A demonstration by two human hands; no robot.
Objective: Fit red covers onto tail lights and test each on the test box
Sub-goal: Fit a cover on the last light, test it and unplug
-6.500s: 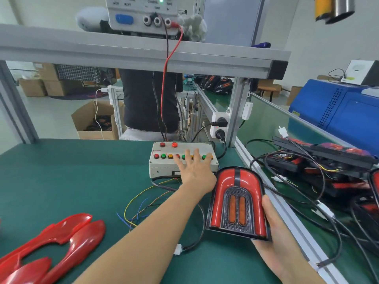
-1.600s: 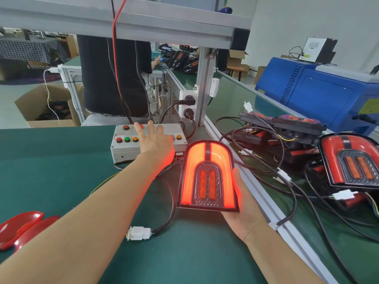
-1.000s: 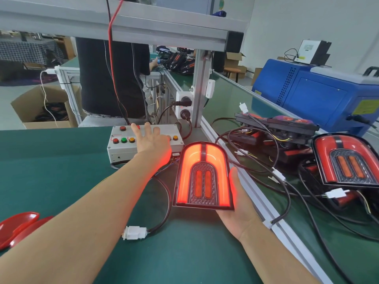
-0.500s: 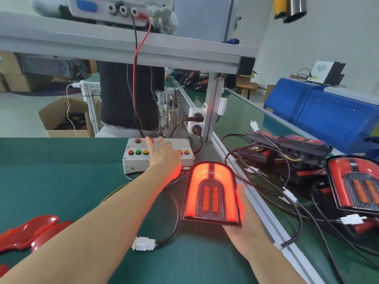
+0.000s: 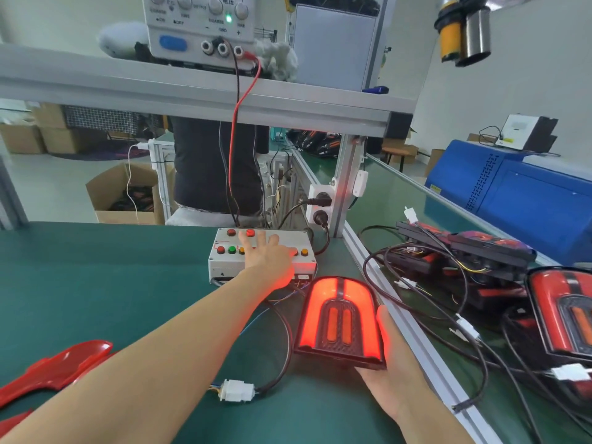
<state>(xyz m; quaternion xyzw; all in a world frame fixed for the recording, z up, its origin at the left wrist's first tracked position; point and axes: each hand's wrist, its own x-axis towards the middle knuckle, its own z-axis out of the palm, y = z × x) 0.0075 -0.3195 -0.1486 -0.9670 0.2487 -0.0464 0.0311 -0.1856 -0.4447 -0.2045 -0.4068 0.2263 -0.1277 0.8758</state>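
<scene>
Green bench (image 5: 96,283) across the lower frame; blue machine (image 5: 525,200) at 3 o'clock, power supply (image 5: 198,27) on the shelf at 12. Pile of black tail lights and cables (image 5: 461,254) between 2 and 4 o'clock, one unlit finished light (image 5: 563,312) at the right edge. Spare red covers (image 5: 54,366) at 8 o'clock, well apart from the work.

Tail light (image 5: 341,322) just below centre, near 5 o'clock from the test box (image 5: 259,254), outer band glowing red, two inner bars lit too. Right hand (image 5: 390,363) cupped under and along its right edge, holding it tilted up toward the face. Left hand (image 5: 269,257) flat on the box at centre, fingers straight and spread over the button row, gripping nothing; which button is pressed cannot tell.

Advice for the test step: hold each button long enough to read the band evenly, look for dark patches and cover gaps at the rim, keep the face square to the eye, avoid tugging the white plug (image 5: 237,390) at 6 o'clock.
</scene>
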